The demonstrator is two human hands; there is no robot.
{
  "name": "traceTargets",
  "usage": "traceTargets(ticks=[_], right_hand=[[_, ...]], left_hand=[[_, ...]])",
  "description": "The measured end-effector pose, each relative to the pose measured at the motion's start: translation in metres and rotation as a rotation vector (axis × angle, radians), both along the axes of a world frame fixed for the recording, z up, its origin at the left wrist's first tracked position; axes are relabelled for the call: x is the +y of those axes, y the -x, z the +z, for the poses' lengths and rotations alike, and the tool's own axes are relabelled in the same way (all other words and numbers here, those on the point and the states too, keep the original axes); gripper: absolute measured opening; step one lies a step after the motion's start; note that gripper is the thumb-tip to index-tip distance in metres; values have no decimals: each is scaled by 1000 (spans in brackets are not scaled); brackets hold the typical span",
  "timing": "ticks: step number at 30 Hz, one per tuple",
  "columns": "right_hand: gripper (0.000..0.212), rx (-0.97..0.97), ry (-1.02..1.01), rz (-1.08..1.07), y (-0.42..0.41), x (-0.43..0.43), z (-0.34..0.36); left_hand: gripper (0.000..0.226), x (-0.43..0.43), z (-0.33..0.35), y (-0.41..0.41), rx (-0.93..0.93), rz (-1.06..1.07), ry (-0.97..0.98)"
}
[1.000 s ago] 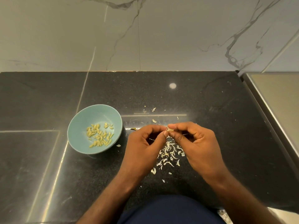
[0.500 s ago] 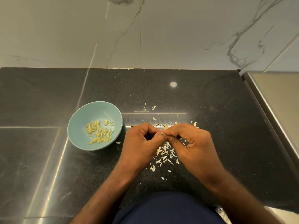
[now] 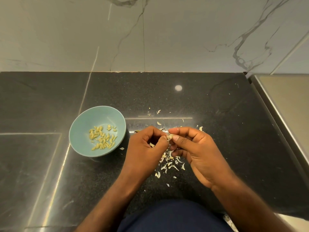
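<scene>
The left hand (image 3: 145,148) and right hand (image 3: 197,151) pinch one seed (image 3: 170,136) between their fingertips, just above the husks (image 3: 170,163) on the counter (image 3: 225,134). The bowl (image 3: 87,118) lies to the left, nearest the left hand.

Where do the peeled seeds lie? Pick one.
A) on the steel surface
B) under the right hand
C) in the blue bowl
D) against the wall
C: the peeled seeds lie inside the blue bowl; the left hand and right hand pinch one seed over husk scraps.
</scene>
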State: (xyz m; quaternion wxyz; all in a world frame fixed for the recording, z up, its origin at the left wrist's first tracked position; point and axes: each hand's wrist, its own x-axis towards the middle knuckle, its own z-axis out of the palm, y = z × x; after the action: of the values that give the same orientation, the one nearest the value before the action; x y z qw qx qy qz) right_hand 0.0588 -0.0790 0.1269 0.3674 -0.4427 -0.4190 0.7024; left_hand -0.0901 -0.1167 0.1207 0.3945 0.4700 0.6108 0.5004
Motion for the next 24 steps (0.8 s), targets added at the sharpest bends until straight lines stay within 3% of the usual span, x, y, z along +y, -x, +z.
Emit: traceTargets(ticks=[3,7,24], right_hand=[[18,-11,3,1,-1,1,-1],[30,-37,-8,30,-1,2,2],[38,-107,-127,-40,-5,3,5]], left_hand=[[11,-2,3,-1,100,-20,-76],[12,-2,-1,0,150,-36,-97],[13,4,-8,21,127,125,102]])
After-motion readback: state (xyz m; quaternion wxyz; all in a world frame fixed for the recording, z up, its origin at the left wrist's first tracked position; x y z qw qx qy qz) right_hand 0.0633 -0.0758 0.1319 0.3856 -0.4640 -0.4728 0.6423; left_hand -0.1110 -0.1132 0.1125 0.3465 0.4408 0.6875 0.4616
